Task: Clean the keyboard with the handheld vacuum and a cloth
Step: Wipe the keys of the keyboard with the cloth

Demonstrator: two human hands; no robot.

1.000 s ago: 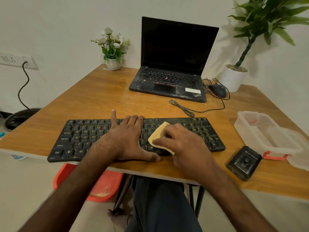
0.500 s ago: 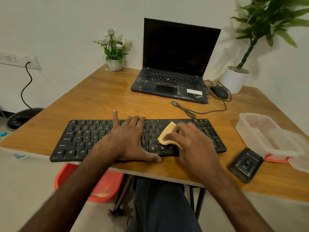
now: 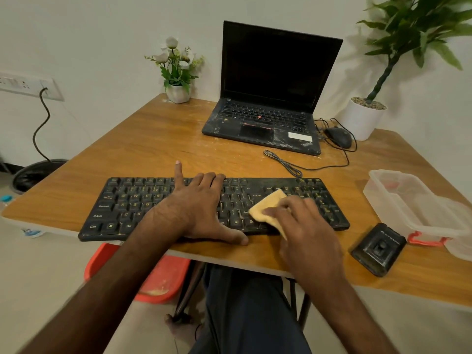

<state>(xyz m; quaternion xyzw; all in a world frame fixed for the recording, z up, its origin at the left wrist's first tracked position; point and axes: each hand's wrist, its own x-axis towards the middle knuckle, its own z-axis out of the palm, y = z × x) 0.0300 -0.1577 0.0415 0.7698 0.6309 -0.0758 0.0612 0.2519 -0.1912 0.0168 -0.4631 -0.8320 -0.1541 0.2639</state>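
Shifting right vs 1s ago: R hand (image 3: 306, 233) pinches cloth (image 3: 265, 208) on keyboard (image 3: 132, 205); L hand (image 3: 196, 213) flat. Keyboard at desk (image 3: 153, 149) front edge, bare wood behind.

i sit at a wooden table (image 3: 158, 139) that stands against a plain off-white wall (image 3: 102, 34), in soft, even light. on the wall to my left a white socket panel (image 3: 28, 85) has a dark cord (image 3: 40, 123) hanging from it, down towards a round black container (image 3: 35, 175) on the pale floor (image 3: 46, 277). a red tub (image 3: 168, 274) lies on the floor under the table.
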